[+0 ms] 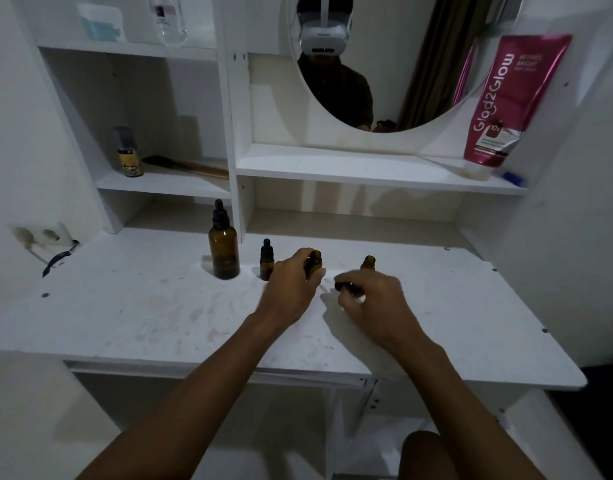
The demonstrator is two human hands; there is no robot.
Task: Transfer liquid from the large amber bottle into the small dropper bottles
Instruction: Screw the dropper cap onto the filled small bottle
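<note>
A scuffed white laminate bench (132, 317) carries everything, with white shelving rising from its back edge. On the shelf above the back right corner a tall pink plastic tube (502, 98) stands cap-down beside a round wall mirror (395, 64).

Near the back edge, left of centre, stands the large amber glass bottle (224, 252), upright, with its black dropper cap on. Just to its right, apart from it, stands a small amber dropper bottle with a black cap (266, 260), also upright.

The left hand (291, 285) is wrapped around an open small amber bottle (315, 261), whose uncapped neck shows above the fingers; the bottle looks slightly tilted. The right hand (371, 299) is curled, its fingertips pinched on a dark dropper cap (346, 287) held low over the bench, with something white showing under the fingers. Whether the cap touches the bench cannot be told.

Behind the right hand, another uncapped small amber bottle (368, 263) stands upright, partly hidden by the knuckles.

On the lower left shelf stand a small spray can with a yellow label (129, 154) and a dark brush with a wooden handle (187, 165).
</note>
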